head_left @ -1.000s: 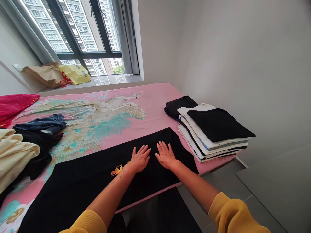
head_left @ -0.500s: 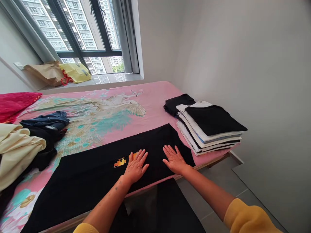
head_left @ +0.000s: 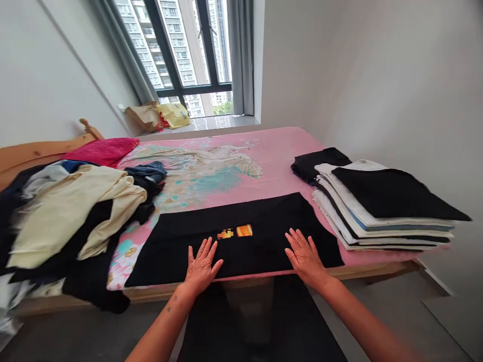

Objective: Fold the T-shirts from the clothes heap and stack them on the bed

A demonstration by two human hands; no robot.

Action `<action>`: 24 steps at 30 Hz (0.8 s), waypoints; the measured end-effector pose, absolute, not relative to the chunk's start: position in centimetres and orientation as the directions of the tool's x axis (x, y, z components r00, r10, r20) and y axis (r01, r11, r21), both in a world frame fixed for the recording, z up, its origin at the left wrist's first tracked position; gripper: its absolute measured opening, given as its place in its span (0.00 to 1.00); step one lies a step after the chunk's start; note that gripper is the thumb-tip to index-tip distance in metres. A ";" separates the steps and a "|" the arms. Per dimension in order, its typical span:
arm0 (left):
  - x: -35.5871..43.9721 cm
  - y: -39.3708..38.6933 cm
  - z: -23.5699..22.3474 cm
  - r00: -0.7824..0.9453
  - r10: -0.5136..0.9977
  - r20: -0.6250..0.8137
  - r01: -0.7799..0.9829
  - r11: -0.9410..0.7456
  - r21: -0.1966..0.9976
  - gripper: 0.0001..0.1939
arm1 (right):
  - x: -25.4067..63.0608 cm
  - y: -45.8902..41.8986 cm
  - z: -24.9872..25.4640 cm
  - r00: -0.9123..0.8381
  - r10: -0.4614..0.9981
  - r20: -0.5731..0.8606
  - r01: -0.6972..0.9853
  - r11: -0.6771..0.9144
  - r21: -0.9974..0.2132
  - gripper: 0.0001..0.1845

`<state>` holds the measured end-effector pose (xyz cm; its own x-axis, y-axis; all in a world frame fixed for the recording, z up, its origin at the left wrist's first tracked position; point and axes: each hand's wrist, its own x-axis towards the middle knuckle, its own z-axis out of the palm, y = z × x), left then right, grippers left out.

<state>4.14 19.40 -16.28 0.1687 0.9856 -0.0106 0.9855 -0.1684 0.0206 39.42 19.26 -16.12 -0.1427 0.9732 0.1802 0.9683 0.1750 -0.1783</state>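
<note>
A black garment (head_left: 260, 254) with an orange and yellow print is spread in a long folded strip along the near edge of the bed. My left hand (head_left: 202, 264) lies flat on it, just left of and below the print, fingers spread. Flat on the right part of the cloth rests my right hand (head_left: 305, 254), its fingers also spread. Neither hand grips anything. To the right of the garment stands a stack of folded clothes (head_left: 381, 201), black on top with white, blue and black layers under it.
A loose heap of clothes (head_left: 75, 201) covers the bed's left side, partly hanging over the edge. Behind the stack lies a folded dark garment (head_left: 317, 163). The bed has a pink patterned sheet (head_left: 271, 176). Paper and yellow bags (head_left: 173, 114) sit on the windowsill.
My view has turned left, bringing more of the clothes heap and the headboard into sight. My left hand has slid left off the print, which now shows fully, and my hands are wider apart.
</note>
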 end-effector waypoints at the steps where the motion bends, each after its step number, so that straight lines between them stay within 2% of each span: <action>1: 2.5 19.1 -16.0 0.122 0.992 -0.029 0.992 -0.121 0.017 0.32 | 38.5 19.2 -16.5 -0.163 0.969 0.186 0.961 0.198 -0.191 0.28; 5: -5.6 17.7 -15.4 -0.165 0.984 -0.065 0.986 0.165 -0.011 0.32 | 34.7 19.3 -17.7 -0.257 0.944 0.207 0.932 0.299 -0.207 0.29; 10: -13.8 15.7 -15.4 -0.529 0.846 0.065 0.848 0.529 0.029 0.31 | 27.1 18.6 -16.9 -0.466 0.870 0.162 0.848 0.491 -0.198 0.29; 13: -15.6 15.0 -15.2 -0.575 0.807 0.134 0.818 0.571 0.067 0.29 | 21.9 18.1 -16.2 -0.598 0.797 0.088 0.769 0.601 -0.218 0.29; 16: -15.8 14.7 -14.8 -0.580 0.803 0.139 0.815 0.571 0.099 0.25 | 17.2 18.2 -16.5 -0.709 0.705 0.018 0.677 0.688 -0.262 0.30; 21: -16.0 14.8 -14.3 -0.607 0.793 0.048 0.789 0.595 0.156 0.25 | 11.2 19.9 -17.8 -0.776 0.630 0.018 0.600 0.746 -0.289 0.33; 24: -17.2 15.3 -14.2 -0.616 0.785 -0.061 0.755 0.611 0.239 0.23 | 7.8 21.1 -17.8 -0.790 0.611 0.041 0.578 0.767 -0.280 0.34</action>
<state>-17.15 15.33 -14.20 -0.6164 0.7851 -0.0609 0.7546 0.6110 0.2390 7.81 21.11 -17.81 -0.7905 0.6111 0.0412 0.5780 0.7665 -0.2799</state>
